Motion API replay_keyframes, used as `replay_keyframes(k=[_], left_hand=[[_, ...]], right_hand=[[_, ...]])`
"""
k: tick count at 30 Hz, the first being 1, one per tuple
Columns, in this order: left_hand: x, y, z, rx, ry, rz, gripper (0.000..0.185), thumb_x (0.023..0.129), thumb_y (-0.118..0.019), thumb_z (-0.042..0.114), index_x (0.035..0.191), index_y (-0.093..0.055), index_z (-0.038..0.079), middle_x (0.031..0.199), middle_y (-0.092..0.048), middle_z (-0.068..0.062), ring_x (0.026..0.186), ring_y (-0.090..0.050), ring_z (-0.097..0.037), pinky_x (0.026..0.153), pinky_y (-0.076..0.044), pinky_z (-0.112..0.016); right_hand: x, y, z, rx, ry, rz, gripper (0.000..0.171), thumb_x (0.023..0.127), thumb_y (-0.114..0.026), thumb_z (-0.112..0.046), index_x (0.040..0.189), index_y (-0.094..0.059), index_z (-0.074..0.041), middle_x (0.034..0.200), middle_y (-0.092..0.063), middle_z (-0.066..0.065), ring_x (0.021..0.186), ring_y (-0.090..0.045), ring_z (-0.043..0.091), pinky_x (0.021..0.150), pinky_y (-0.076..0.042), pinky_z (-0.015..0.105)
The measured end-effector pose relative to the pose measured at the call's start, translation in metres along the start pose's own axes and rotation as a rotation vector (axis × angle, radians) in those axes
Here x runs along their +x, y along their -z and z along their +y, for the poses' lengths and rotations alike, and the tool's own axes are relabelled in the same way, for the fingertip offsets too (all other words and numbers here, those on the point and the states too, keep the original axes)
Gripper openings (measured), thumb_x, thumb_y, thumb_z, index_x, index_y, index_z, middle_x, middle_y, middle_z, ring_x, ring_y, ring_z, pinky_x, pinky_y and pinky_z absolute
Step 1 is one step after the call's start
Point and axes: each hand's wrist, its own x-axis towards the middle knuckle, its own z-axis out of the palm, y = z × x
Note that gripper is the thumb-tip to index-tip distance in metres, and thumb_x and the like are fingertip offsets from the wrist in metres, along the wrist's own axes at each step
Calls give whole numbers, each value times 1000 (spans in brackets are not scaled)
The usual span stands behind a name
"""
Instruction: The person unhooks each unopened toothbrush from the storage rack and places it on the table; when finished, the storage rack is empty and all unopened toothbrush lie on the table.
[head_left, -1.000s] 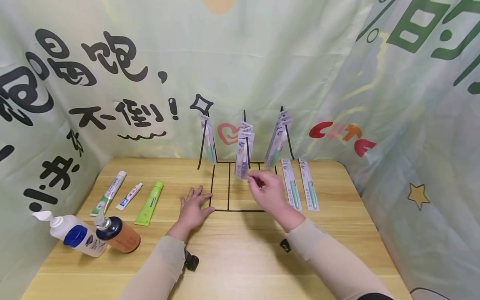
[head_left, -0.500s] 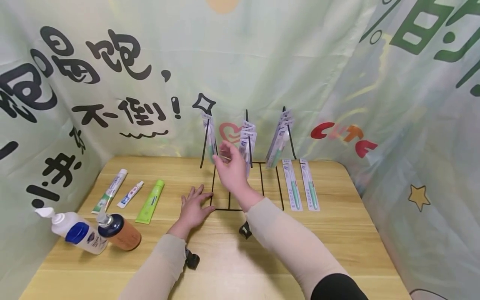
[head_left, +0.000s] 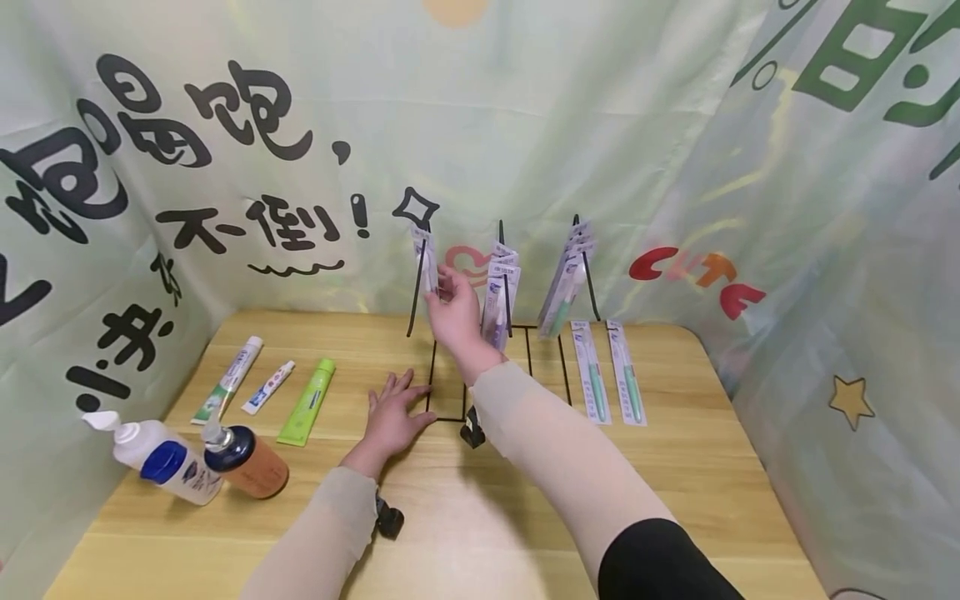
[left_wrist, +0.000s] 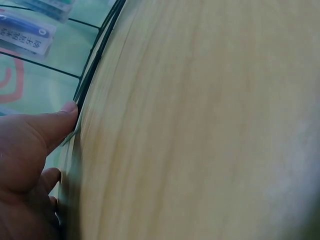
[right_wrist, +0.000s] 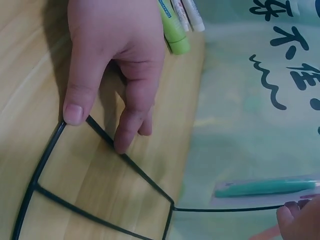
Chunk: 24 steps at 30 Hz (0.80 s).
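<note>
My left hand (head_left: 393,417) rests with spread fingers on the left front corner of a black wire display rack (head_left: 450,419). In the left wrist view its thumb (left_wrist: 62,117) presses the rack's rod. My right hand (head_left: 456,317) is at the rack's left hook, its thumb and fingers pinching the packaged toothbrush (head_left: 426,260) hanging there. That hand hides the packet's lower part in the head view; the right wrist view shows the green handle (right_wrist: 265,187) beside the fingertips. Packaged toothbrushes (head_left: 497,304) hang on the middle hook, and more packets (head_left: 564,287) on the right hook.
Two packaged toothbrushes (head_left: 592,375) lie on the wooden table right of the rack. At left lie a green tube (head_left: 307,404), a small toothpaste tube (head_left: 268,387) and a larger one (head_left: 231,379). A white pump bottle (head_left: 168,462) and an amber pump bottle (head_left: 251,462) stand nearer.
My right hand has moved left, from the middle hook's toothbrushes to the packet on the left hook, and its fingers have closed in on it. The left hand has stayed on the rack.
</note>
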Motion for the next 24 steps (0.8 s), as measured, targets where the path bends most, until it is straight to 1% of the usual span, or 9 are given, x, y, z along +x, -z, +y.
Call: replay_keyframes(k=[2, 4, 12, 18, 24], left_hand=[[0, -1, 1, 1, 1, -4, 52, 96, -79, 31, 142, -67, 9, 170, -32, -20, 159, -13, -48, 120, 5, -76], [0, -2, 2, 3, 0, -3, 52, 97, -79, 31, 142, -67, 9, 170, -32, -19, 159, -13, -48, 120, 4, -77], [2, -1, 4, 9, -14, 9, 51, 96, -79, 30, 142, -67, 9, 170, -32, -20, 159, -14, -48, 120, 3, -78], [0, -2, 3, 10, -14, 12, 52, 96, -79, 30, 142, -67, 9, 169, -33, -21, 159, -15, -49, 120, 3, -77], [0, -1, 1, 15, -13, 11, 52, 96, -79, 31, 142, -67, 9, 169, -33, -21, 158, -15, -49, 120, 3, -77]], right_hand=[[1, -2, 2, -18, -4, 19, 44, 98, -67, 6, 141, -61, 0, 126, -71, 18, 116, -68, 30, 95, -58, 34], [1, -3, 3, -30, -2, 39, 39, 99, -66, 7, 137, -63, 2, 122, -73, 18, 113, -69, 30, 95, -58, 35], [0, -4, -1, -46, 15, 102, 24, 100, -68, 4, 124, -71, 6, 116, -75, 19, 108, -70, 31, 95, -57, 35], [-6, -2, -1, -31, -18, 104, 24, 99, -69, 1, 124, -71, 3, 112, -75, 17, 104, -69, 28, 94, -58, 35], [-16, 2, 0, -23, -1, 95, 25, 99, -70, 1, 124, -72, 1, 109, -76, 15, 99, -70, 25, 92, -59, 35]])
